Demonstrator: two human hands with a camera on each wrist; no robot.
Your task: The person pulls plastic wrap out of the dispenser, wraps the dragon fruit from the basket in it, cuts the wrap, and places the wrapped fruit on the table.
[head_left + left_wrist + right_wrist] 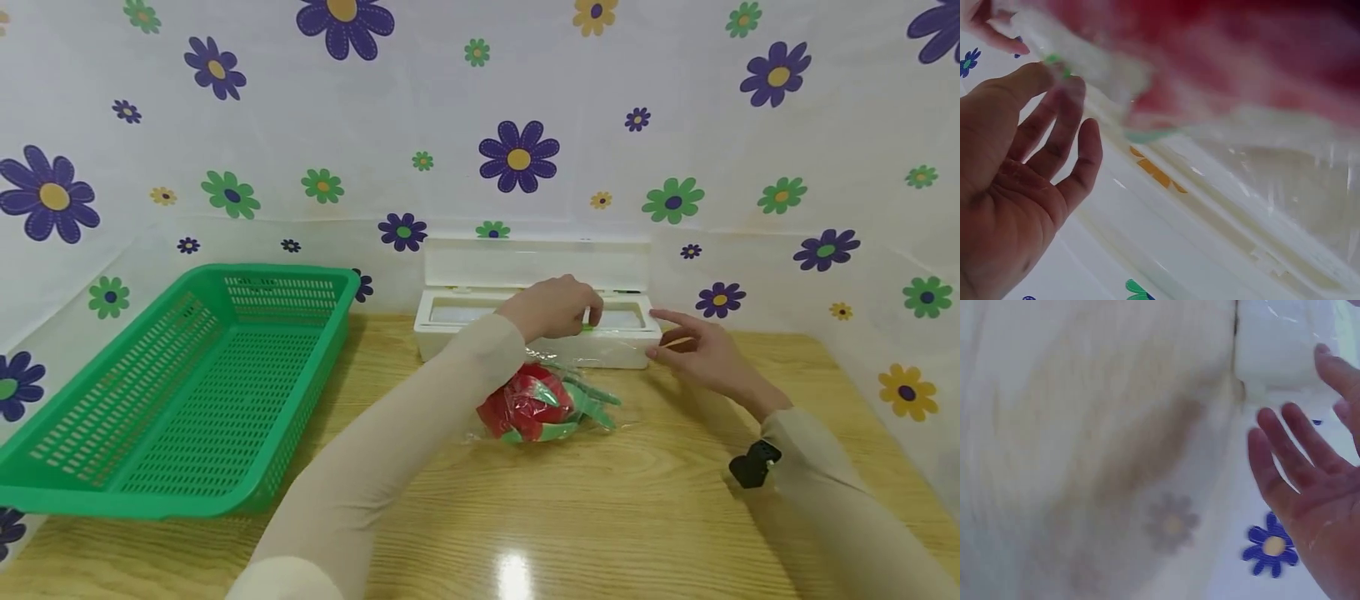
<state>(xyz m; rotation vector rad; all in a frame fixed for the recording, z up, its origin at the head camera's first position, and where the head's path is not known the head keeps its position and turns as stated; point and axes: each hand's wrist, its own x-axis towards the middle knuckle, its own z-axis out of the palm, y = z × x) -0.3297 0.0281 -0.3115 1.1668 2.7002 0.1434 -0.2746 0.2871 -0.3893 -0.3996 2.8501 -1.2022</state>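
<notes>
A long white box [536, 350], which looks like a cling film dispenser, stands against the back cloth with its lid [536, 262] raised. My left hand [553, 307] reaches over it, thumb and finger pinching a small green tab [1054, 59] at its front edge. My right hand [701, 354] is at the box's right end, thumb and fingertips against it, fingers mostly extended. In front of the box lies a red flower-like thing with green leaves [536, 400], covered in clear film. It is blurred in the left wrist view, partly behind my left sleeve in the head view.
A green perforated basket [202, 504] stands on the left of the wooden table [600, 508]. A white cloth with printed flowers [450, 108] hangs behind and along both sides. A black wrist device [753, 465] sits on my right sleeve.
</notes>
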